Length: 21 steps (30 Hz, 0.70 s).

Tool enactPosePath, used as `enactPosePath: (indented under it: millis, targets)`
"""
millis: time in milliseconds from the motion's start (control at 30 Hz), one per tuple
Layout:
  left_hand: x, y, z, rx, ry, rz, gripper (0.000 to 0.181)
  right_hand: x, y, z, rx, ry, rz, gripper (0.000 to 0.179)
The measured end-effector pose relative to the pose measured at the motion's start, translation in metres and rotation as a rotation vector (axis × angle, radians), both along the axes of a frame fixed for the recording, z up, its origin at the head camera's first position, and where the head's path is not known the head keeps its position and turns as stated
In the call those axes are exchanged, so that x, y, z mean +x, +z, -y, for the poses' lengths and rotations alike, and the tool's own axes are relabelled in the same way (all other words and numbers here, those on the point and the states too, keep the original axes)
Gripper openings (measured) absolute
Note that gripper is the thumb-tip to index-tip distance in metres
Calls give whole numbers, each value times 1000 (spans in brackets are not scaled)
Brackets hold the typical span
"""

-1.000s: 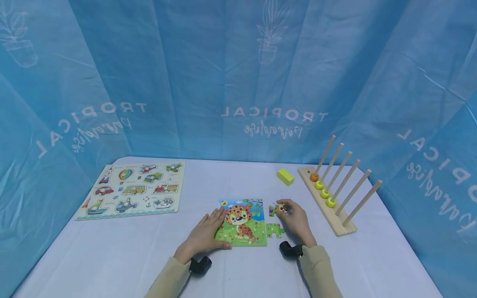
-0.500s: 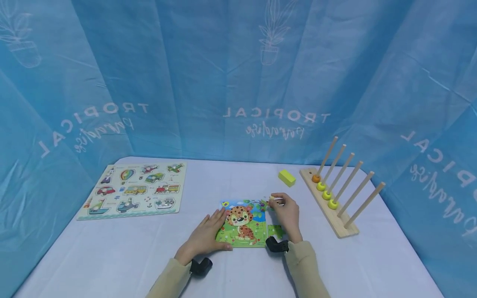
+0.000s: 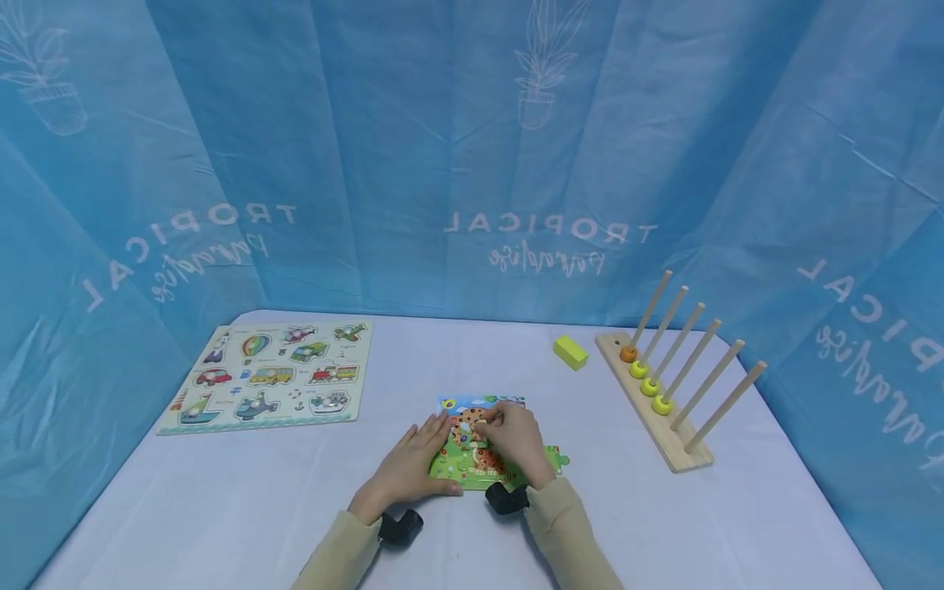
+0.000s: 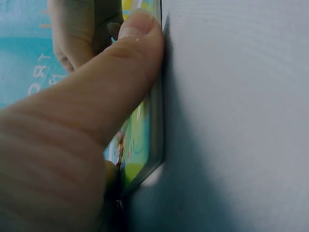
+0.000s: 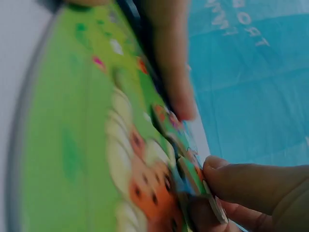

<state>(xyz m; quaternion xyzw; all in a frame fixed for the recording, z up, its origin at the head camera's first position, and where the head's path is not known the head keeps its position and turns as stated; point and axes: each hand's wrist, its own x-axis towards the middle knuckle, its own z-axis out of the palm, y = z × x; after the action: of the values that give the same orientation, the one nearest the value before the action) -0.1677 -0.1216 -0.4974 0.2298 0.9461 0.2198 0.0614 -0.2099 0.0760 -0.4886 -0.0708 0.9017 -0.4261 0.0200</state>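
A square jigsaw puzzle (image 3: 460, 471) with a spotted leopard cub on green grass lies in front of me. My left hand (image 3: 407, 467) rests along its left side, fingers straight, the thumb lying at its near edge. Over the middle of the picture my right hand (image 3: 516, 436) pinches a small puzzle piece (image 5: 193, 174) between thumb and finger. That piece is tilted close over the cub in the right wrist view. A loose green puzzle piece (image 3: 558, 460) lies just right of the puzzle, partly behind my right wrist.
A vehicle peg puzzle board (image 3: 273, 377) lies at the back left. A yellow block (image 3: 570, 352) sits at the back. To the right stands a wooden peg rack (image 3: 674, 438) with tall dowels, orange and yellow beads on some. Blue curtains (image 3: 413, 164) surround the white table (image 3: 243, 500).
My right hand has picked up a piece from the puzzle's right side and carried it left over the cub. The left hand keeps its place.
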Motion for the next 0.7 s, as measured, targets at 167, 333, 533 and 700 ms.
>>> enactPosePath:
  millis: [167,333,533,700]
  targets:
    - [0,-1,1,0,-7,-6,105,3,0,13,133,-3,-19,19]
    - [0,-1,2,12,-6,-7,105,4,-2,21,174,-12,-80,19]
    - [-1,-2,1,10,-10,-15,104,3,-9,30,279,-35,-131,24]
    - [-1,-3,2,3,-7,-14,103,3,-11,33,306,-82,-141,27]
